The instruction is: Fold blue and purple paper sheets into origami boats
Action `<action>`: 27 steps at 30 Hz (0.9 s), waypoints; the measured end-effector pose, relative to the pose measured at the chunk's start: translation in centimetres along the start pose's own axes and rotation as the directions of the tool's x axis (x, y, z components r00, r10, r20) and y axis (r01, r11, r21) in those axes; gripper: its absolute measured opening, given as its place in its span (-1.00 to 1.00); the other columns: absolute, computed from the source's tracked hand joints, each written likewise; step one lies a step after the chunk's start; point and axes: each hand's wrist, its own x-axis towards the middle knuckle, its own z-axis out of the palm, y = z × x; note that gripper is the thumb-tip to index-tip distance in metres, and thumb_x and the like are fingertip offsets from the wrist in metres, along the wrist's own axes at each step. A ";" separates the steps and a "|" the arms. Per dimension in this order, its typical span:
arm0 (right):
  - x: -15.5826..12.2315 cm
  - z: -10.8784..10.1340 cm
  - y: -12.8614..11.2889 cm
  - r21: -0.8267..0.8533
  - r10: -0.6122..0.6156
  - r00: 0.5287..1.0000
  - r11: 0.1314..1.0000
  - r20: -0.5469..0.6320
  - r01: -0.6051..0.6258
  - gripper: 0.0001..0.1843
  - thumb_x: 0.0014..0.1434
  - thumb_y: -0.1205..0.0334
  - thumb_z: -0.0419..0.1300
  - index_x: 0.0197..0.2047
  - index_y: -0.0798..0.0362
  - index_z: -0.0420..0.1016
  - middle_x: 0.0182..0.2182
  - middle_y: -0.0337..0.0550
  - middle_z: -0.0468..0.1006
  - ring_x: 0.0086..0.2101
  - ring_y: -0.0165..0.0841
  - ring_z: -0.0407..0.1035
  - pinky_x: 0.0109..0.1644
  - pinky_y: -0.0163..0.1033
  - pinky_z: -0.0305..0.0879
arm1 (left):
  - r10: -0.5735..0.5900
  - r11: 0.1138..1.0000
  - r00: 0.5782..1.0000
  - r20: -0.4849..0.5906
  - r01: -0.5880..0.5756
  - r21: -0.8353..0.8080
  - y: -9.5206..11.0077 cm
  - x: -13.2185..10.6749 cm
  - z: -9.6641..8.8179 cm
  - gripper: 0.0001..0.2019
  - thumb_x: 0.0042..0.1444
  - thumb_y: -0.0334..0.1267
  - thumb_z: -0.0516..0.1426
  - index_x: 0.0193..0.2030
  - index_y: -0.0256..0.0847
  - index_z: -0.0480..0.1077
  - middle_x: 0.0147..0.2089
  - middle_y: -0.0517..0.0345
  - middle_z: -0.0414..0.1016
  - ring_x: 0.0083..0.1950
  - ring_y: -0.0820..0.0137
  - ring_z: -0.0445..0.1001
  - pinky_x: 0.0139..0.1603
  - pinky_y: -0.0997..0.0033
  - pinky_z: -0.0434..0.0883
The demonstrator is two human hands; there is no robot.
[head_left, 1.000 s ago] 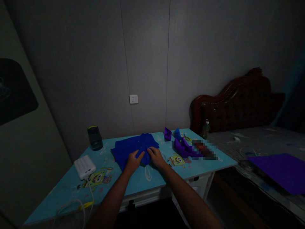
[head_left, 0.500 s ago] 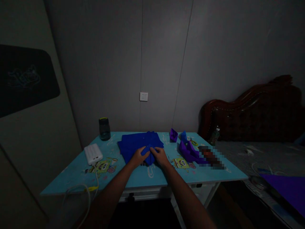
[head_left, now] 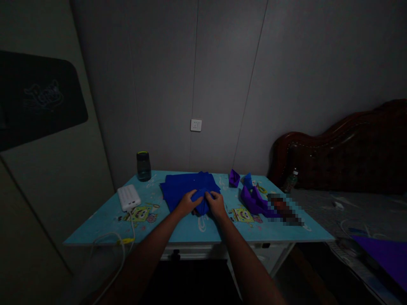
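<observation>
Between my two hands is a piece of folded blue paper [head_left: 202, 206], held over the front part of the blue sheets. My left hand [head_left: 188, 203] pinches its left side, thumb on top. On the right side my right hand [head_left: 216, 204] grips it the same way, its thumb close to the left one. The fingers underneath are mostly hidden. Flat blue paper sheets [head_left: 179, 184] lie on the table just beyond my hands. The paper's exact folds are hard to make out in the dim light.
The light-blue cartoon table [head_left: 104, 226] carries a water bottle [head_left: 144, 166] and a corded white power bank [head_left: 129, 197] at left. To the right are purple paper boats [head_left: 254, 201], a small purple one [head_left: 234, 178], a blue folded paper [head_left: 248, 181] and yellow-green-handled scissors [head_left: 261, 189].
The view has shifted slightly, so the table sits a little higher and further right. Both hands keep hold of the folded blue paper, which now looks more closed up between the thumbs.
</observation>
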 end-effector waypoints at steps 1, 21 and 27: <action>0.0 0.0 0.0 -0.003 -0.004 1.000 1.000 -0.008 0.004 -0.58 0.11 -0.05 0.14 -0.60 0.07 0.27 -0.63 -0.38 0.16 -0.55 -0.48 0.06 -0.49 -0.37 0.01 | 0.002 1.000 1.000 -0.002 -0.002 0.002 0.1 0.0 0.0 -0.60 -0.03 -0.06 0.28 -0.10 -0.25 0.42 -0.51 0.26 0.50 -0.73 0.50 0.38 -0.80 0.57 0.29; 0.9 0.3 0.6 -0.026 -0.016 0.997 1.000 -0.076 0.014 -0.58 0.17 -0.05 0.07 -0.49 0.11 0.44 -0.58 -0.30 0.39 -0.50 -0.41 0.22 -0.42 -0.34 0.16 | -0.059 0.995 0.990 0.131 0.047 0.093 1.5 3.5 -0.6 -0.51 -0.18 -0.06 0.34 -0.10 -0.29 0.52 -0.38 0.09 0.61 -0.56 0.34 0.52 -0.58 0.42 0.45; 2.8 0.5 1.4 -0.049 0.008 0.968 0.999 -0.252 -0.021 -0.55 0.19 -0.08 0.01 -0.47 0.11 0.43 -0.56 -0.28 0.40 -0.49 -0.40 0.23 -0.41 -0.33 0.16 | -0.008 1.000 0.999 -0.031 0.008 0.007 0.9 6.3 0.6 -0.49 -0.29 -0.14 0.38 -0.12 -0.27 0.53 -0.02 -0.05 0.59 0.11 0.05 0.47 0.14 0.18 0.38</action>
